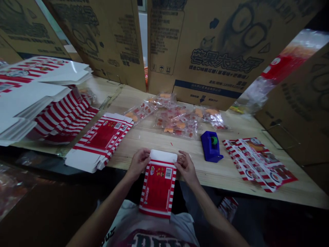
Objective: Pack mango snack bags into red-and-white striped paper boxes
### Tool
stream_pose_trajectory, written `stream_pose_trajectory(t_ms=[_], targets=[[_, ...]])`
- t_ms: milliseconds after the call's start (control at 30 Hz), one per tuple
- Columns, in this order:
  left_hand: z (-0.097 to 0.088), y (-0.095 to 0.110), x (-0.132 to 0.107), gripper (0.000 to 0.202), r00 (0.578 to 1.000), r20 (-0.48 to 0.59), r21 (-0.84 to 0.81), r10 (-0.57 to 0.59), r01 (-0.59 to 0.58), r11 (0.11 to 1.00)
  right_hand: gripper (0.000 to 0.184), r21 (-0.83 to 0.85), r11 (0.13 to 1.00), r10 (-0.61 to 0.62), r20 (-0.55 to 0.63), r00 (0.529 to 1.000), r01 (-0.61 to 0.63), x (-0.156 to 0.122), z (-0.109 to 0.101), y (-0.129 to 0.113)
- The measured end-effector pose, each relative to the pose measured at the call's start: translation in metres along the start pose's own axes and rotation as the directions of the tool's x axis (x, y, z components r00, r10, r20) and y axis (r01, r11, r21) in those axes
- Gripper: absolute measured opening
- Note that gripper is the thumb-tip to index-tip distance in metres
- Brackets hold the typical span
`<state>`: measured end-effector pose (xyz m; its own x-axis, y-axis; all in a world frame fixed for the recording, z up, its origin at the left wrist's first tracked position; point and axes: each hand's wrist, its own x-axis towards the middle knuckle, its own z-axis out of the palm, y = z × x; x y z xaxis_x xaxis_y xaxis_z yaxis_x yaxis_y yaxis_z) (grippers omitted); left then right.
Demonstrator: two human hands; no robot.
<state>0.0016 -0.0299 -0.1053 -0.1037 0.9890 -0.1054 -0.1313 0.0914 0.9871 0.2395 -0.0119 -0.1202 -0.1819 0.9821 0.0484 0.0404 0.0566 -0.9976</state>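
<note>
A red box with striped edges and a white top flap, the carton (158, 187), lies between my hands at the table's front edge, its lower end against my shirt. My left hand (140, 163) pinches its upper left corner by the flap. At the upper right corner, my right hand (186, 167) grips the same carton between thumb and fingers. A stack of flat cartons (102, 137) of the same print rests to the left of my left hand. Beyond the carton lie several clear candy packets (177, 120) in a loose heap.
A blue tape dispenser (211, 146) stands right of my right hand. Farther right are striped printed sheets (259, 161). A tall pile of white and red flat cartons (33, 89) fills the left side. Large brown cardboard boxes (205, 44) wall off the back of the wooden table (138, 140).
</note>
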Motion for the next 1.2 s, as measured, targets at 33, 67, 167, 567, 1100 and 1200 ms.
stream_pose_trajectory(t_ms=[33, 67, 167, 567, 1100, 1200], targets=[[-0.001, 0.002, 0.003, 0.037, 0.998, 0.041, -0.053, -0.046, 0.048, 0.997, 0.048, 0.037, 0.999, 0.027, 0.041, 0.999, -0.028, 0.002, -0.001, -0.001], [-0.003, 0.003, 0.007, 0.047, 0.992, 0.099, -0.079, -0.084, 0.092, 0.993, 0.05, 0.055, 0.997, 0.048, 0.092, 0.995, -0.053, 0.003, -0.003, -0.002], [-0.009, 0.005, 0.013, 0.042, 0.964, 0.248, 0.007, -0.092, 0.093, 0.996, 0.033, 0.035, 0.997, 0.064, 0.2, 0.978, -0.072, 0.007, -0.007, -0.003], [-0.015, 0.015, -0.006, 0.02, 0.908, 0.377, 0.422, 0.183, -0.344, 0.839, 0.021, -0.112, 0.991, -0.045, 0.254, 0.966, 0.076, -0.006, -0.009, -0.009], [0.0, 0.028, 0.015, 0.019, 0.915, 0.392, 0.481, 0.096, -0.293, 0.826, 0.018, -0.177, 0.984, 0.049, 0.123, 0.991, -0.026, 0.004, -0.011, -0.019], [0.0, 0.024, 0.007, 0.02, 0.895, 0.412, 0.473, 0.172, -0.371, 0.799, 0.023, -0.15, 0.989, 0.006, 0.113, 0.994, 0.011, -0.002, -0.012, -0.017]])
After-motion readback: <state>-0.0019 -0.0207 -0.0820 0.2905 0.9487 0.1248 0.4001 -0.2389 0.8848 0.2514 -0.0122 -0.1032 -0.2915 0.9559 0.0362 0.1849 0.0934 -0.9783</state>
